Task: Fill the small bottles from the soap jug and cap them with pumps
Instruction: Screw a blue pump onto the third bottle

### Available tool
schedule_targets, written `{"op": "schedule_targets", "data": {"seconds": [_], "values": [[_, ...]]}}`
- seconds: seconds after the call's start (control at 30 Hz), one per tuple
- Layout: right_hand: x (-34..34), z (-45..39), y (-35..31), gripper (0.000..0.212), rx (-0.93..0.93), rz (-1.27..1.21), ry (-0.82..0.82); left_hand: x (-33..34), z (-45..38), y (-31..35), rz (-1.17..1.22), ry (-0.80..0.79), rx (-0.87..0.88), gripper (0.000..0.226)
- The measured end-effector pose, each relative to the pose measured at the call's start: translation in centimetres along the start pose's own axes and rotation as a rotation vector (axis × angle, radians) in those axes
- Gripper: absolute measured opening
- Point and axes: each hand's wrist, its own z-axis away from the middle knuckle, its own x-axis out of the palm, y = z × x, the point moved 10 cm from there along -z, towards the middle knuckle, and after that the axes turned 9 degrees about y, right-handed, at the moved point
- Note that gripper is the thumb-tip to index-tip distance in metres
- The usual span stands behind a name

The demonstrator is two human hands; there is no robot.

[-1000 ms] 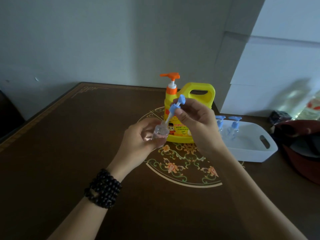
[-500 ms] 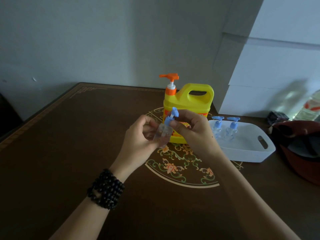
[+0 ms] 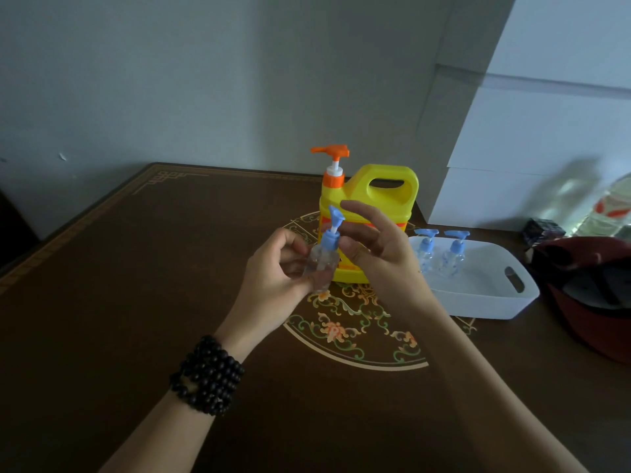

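Left hand point(image 3: 276, 268) clamped on small bottle point(image 3: 319, 268), blue pump point(image 3: 332, 230) seated; right hand point(image 3: 372, 247) fingers apart beside pump. Bottle likely light, slick; hold body, twist collar.

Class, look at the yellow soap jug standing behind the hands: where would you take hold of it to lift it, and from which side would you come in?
Grip the moulded loop handle at the top right of the yellow soap jug, coming from above and from the right. The jug stands upright, so the handle opening is free for fingers to hook through. The orange pump takes up the left top corner, and both hands work in front, so those sides are poorer approaches.
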Motion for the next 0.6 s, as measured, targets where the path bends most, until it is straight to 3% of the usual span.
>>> {"op": "schedule_targets", "data": {"seconds": [0.2,0.4,0.6], "values": [[0.1,0.3,0.7,0.080,0.045,0.004,0.027,0.1,0.1,-0.1,-0.003,-0.017,0.005,0.047],[-0.3,0.3,0.6,0.058,0.065,-0.016,0.050,0.3,0.1,-0.1,-0.010,-0.011,0.007,0.046],[-0.9,0.4,1.1,0.061,0.084,0.010,0.135,0.7,0.3,-0.3,-0.012,-0.037,0.020,0.048]]}}
